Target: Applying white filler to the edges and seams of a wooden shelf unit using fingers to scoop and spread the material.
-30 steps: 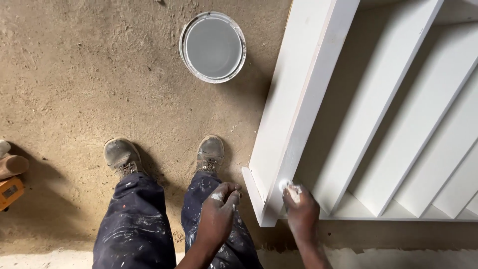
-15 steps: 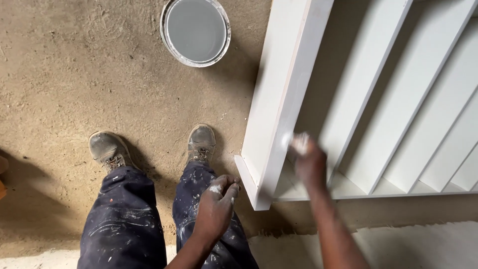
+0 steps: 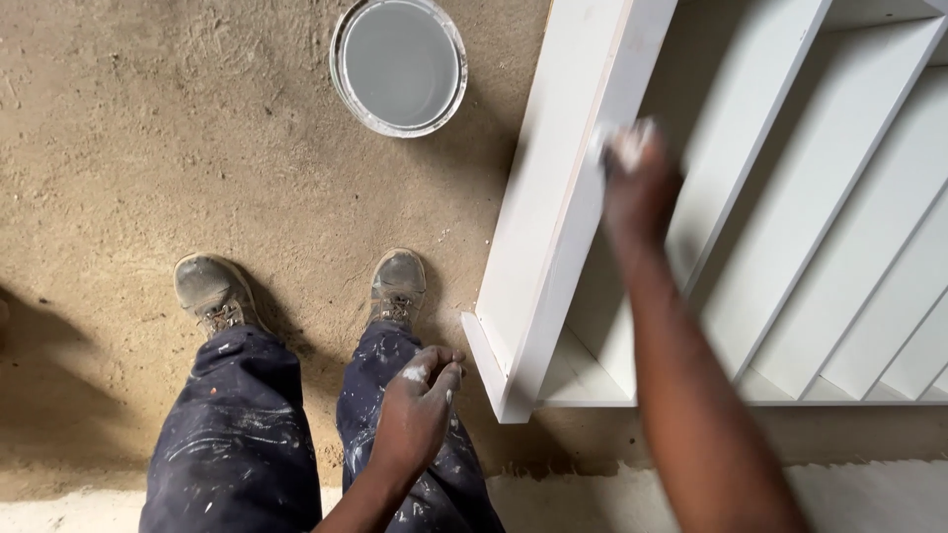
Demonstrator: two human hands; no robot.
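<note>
My right hand [image 3: 644,190] reaches up along the front edge of a white slatted wooden unit [image 3: 553,197]. Its fingertips press a small white wad [image 3: 628,146] against that edge; the hand is blurred by motion. My left hand [image 3: 415,413] hangs by my right thigh, fingers loosely curled, white smears on the knuckles, nothing visible in it. It touches nothing but hovers over my paint-spattered dark trousers [image 3: 237,434].
A round bucket of pale grey-white paint [image 3: 400,64] stands on the dusty brown floor [image 3: 148,148], left of the unit. My two worn shoes [image 3: 209,291] [image 3: 398,284] point toward it. A white sheet [image 3: 583,501] runs along the bottom edge.
My right hand has slid from the unit's lower corner up along its edge, the white wad still at the fingertips. The left hand stays by the thigh. The view shifted slightly.
</note>
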